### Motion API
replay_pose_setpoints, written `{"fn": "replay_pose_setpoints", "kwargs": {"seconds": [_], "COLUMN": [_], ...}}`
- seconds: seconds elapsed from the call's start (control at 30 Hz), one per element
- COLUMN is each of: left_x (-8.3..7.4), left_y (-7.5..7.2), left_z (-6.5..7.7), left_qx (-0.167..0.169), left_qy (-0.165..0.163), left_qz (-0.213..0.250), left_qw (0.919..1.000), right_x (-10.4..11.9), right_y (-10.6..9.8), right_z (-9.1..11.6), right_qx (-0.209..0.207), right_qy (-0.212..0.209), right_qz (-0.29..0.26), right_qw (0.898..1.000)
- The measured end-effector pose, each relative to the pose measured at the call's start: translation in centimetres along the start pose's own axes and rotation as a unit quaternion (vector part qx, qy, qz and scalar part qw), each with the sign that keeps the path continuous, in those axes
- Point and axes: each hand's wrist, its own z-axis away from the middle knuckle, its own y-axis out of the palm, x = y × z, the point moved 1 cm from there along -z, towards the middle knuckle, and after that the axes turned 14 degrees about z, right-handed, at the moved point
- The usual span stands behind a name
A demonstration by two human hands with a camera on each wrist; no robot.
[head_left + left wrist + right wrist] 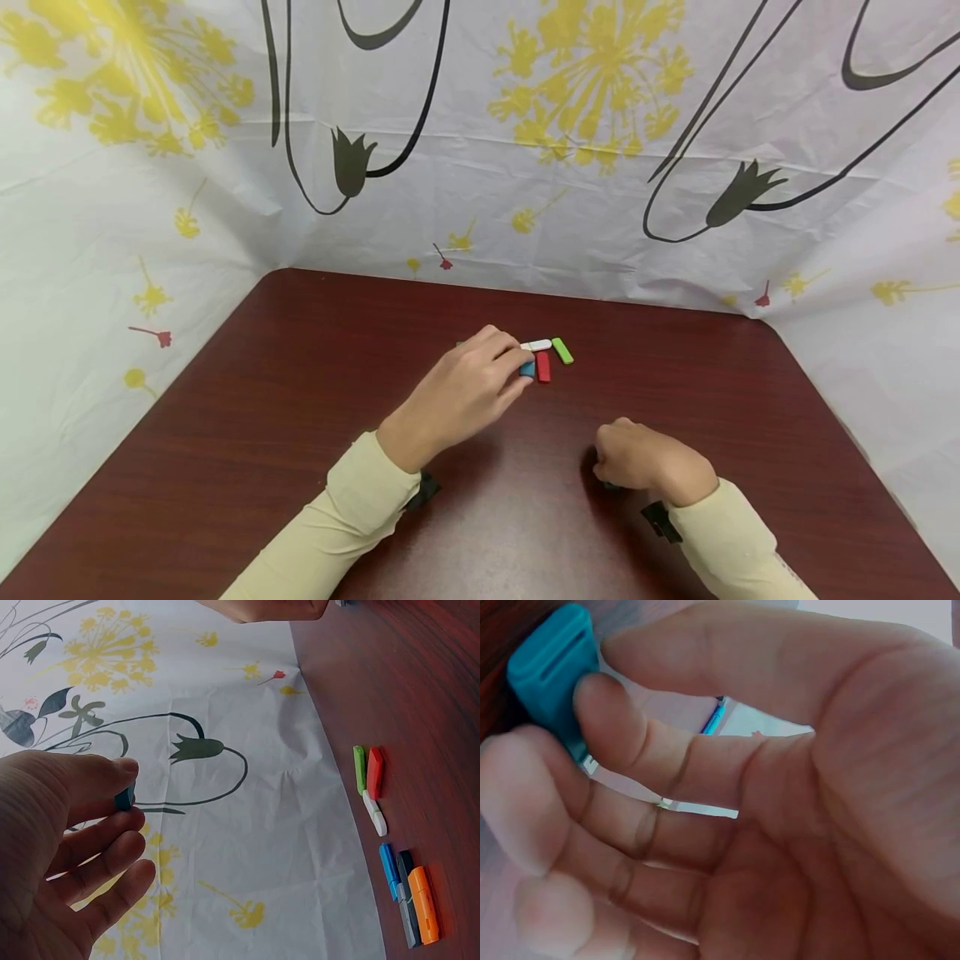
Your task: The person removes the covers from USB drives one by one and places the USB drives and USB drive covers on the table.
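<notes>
My left hand [468, 387] is raised over the far part of the table. Its thumb and index finger pinch a small teal cap [124, 798], while the other fingers are loosely bent. Low over the table at the right, my right hand [652, 458] has its fingers curled round a teal USB flash drive [551, 671]. A bit of bright connector shows at the drive's lower end. Near the left fingertips in the head view lie a red flash drive [543, 367], a white one [536, 345] and a green one [562, 351].
Beside them in the left wrist view are a blue stick [389, 871], a black-and-grey one [408, 904] and an orange one [425, 904], mostly hidden by the left hand in the head view. A patterned white cloth [465, 208] encloses the dark red table [300, 358].
</notes>
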Motion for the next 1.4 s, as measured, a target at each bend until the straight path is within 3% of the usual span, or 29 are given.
{"fn": "replay_pose_setpoints", "kwargs": {"seconds": [0.2, 0.33, 0.53, 0.7, 0.83, 1.07, 1.23, 1.4], "left_x": [-0.2, -0.6, -2.1, -3.2, -3.7, -4.2, -5.0, -5.6], "left_y": [0.7, 1.3, 2.6, 4.5, 6.1, 8.9, 10.8, 12.0], "left_z": [0.0, 0.0, -0.3, -0.8, -1.4, -2.1, -1.9, -1.6], "left_qx": [0.001, 0.016, 0.051, 0.087, 0.143, 0.232, 0.265, 0.281], "left_qy": [0.006, 0.002, -0.003, -0.029, -0.078, -0.157, -0.168, -0.162], "left_qz": [0.001, 0.011, 0.055, 0.073, 0.08, 0.115, 0.111, 0.091], "left_qw": [1.0, 0.9998, 0.9972, 0.9931, 0.9834, 0.9531, 0.9428, 0.9416], "right_x": [-0.9, -1.4, -1.4, -1.4, -1.5, -1.6, -1.7, -1.7], "right_y": [-1.3, -2.8, -4.5, -5.2, -5.5, -5.6, -5.8, -5.8], "right_z": [0.7, 1.2, 1.6, 2.0, 2.1, 2.3, 2.4, 2.5], "right_qx": [-0.018, -0.084, -0.228, -0.302, -0.322, -0.328, -0.342, -0.351], "right_qy": [-0.001, 0.011, 0.054, 0.072, 0.074, 0.076, 0.069, 0.057], "right_qz": [-0.013, 0.024, 0.045, 0.04, 0.036, 0.029, 0.027, 0.022], "right_qw": [1.0, 0.996, 0.971, 0.95, 0.943, 0.941, 0.937, 0.934]}}
